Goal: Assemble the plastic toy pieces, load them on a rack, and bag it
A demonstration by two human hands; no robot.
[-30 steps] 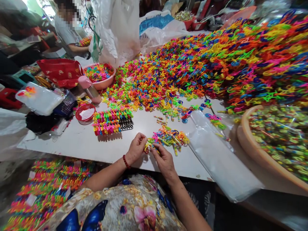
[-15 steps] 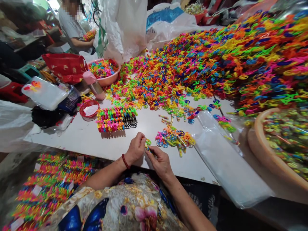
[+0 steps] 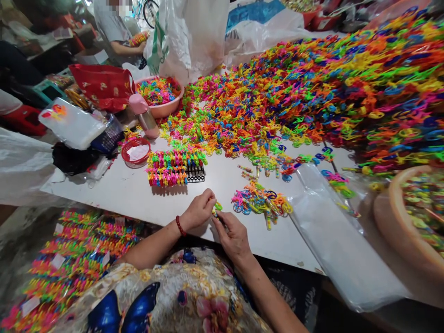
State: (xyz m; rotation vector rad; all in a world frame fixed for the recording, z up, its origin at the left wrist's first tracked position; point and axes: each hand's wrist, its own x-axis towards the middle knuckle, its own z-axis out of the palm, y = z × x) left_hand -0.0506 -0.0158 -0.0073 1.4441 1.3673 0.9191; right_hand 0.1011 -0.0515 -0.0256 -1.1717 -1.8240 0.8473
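My left hand (image 3: 197, 212), with a red bead bracelet on its wrist, is closed in a pinch above the table's near edge. Close beside it, my right hand (image 3: 233, 232) is closed too. Between their fingertips shows a small plastic toy (image 3: 218, 206) with a green ring and a narrow patterned tube; fingers cover much of it. Ahead and to the left stands a black rack (image 3: 197, 177), its rows mostly filled with bright toy pieces. Right of my hands lies a small heap of ringed plastic toys (image 3: 260, 198), some with tubes attached.
A huge pile of colourful plastic pieces (image 3: 249, 106) covers the back and right. Clear plastic bags (image 3: 343, 240) and an orange tub (image 3: 391, 208) lie to the right. At left are a red basket (image 3: 136, 158), a pink-topped flask (image 3: 147, 119) and another person (image 3: 114, 32).
The view has swung slightly left, so table things sit further right. Both hands stay together on the small toy, with only slight finger movement.
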